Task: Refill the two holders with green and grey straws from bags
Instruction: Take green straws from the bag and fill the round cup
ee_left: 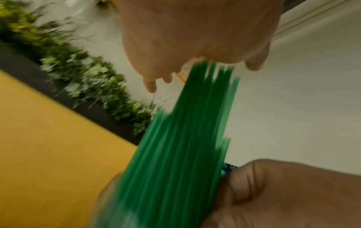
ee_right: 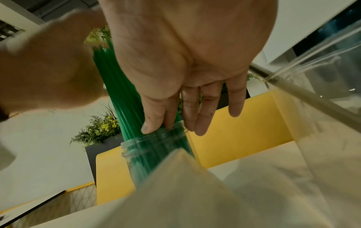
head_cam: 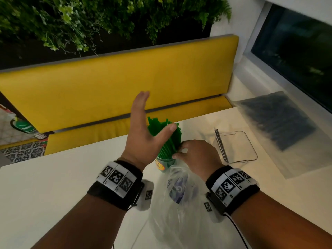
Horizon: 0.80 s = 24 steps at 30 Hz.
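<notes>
A thick bundle of green straws (head_cam: 168,139) stands upright in a clear round jar (head_cam: 163,166) with a yellow label, on the white table. My left hand (head_cam: 147,121) hovers above the straw tops with its fingers straight and the thumb tip touching the bundle. My right hand (head_cam: 179,150) pinches the bundle between thumb and index finger just above the jar mouth (ee_right: 148,146); its other fingers (ee_right: 203,111) stay straight. The left wrist view shows the straws (ee_left: 185,138) running between both hands, blurred. A clear plastic bag (head_cam: 172,203) lies crumpled under my right wrist.
A clear rectangular holder (head_cam: 237,148) with a couple of grey straws stands to the right of the jar. Farther right lies a flat bag of grey straws (head_cam: 280,119). A yellow bench (head_cam: 107,87) and plants sit behind the table's far edge.
</notes>
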Motion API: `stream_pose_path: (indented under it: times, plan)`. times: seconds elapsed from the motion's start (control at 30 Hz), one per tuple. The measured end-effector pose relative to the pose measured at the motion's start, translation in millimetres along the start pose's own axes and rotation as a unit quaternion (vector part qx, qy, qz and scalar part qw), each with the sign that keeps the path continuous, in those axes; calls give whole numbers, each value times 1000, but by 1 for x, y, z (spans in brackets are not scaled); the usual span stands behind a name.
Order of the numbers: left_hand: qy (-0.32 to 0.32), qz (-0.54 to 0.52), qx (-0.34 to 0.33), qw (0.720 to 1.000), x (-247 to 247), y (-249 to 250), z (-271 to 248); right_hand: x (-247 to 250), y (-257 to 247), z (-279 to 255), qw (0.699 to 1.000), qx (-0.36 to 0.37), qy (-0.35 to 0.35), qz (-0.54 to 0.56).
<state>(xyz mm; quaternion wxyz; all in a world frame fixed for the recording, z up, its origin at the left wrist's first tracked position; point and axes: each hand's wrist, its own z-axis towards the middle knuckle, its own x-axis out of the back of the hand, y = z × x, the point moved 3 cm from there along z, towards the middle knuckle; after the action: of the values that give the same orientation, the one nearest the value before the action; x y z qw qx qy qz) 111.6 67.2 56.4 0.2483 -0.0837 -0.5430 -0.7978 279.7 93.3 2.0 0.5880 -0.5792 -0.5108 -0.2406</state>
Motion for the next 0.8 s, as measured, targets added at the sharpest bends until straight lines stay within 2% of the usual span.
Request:
stream_pose_path:
  times: [0.03,0.07,0.13,0.17,0.2,0.23,0.27,0.33,0.37,0.4,0.47,0.5,0.57,0.67,0.73,0.8]
  plan:
    - [-29,69,-32,997,-6,7,6,0,0,0,1000,-6,1,6]
    - [-74,164,-59,982,-16,9,9,-1,1,-1,1000,-12,5,9]
    - [-178,344,-93,917,-39,-1,5,0,2,-3,999,-24,18,23]
    - [-216,393,-99,888,-44,-10,0,0,2,-4,999,-25,22,30]
    - [-237,407,-99,876,-45,-16,-2,-1,1,-5,999,-24,23,32]
    - [-244,396,-95,880,-42,-17,-2,-1,1,-5,999,-24,23,32]
    - [-233,368,-87,896,-38,-14,2,-1,1,-5,999,-26,21,32]
    - [-160,306,-92,934,-33,1,11,-1,0,-4,999,-35,13,29]
    - [-139,306,-88,938,-36,8,14,-1,0,-4,999,-35,9,27]
    - [-146,325,-77,931,-42,10,14,-2,0,-3,999,-34,6,23]
    - [-197,379,-45,903,-51,1,12,-2,1,-3,999,-38,8,21]
    - [-206,377,-37,902,-50,-6,11,-3,1,-3,999,-41,11,26]
    - [-222,302,-8,927,-41,-8,15,-5,3,0,998,-47,17,32]
    - [-239,127,45,962,-29,9,23,-7,4,3,998,-51,21,24]
    - [-193,107,18,975,-27,19,25,-7,4,3,998,-50,10,28]
    - [-154,170,-18,973,-30,17,27,-6,4,3,998,-49,5,34]
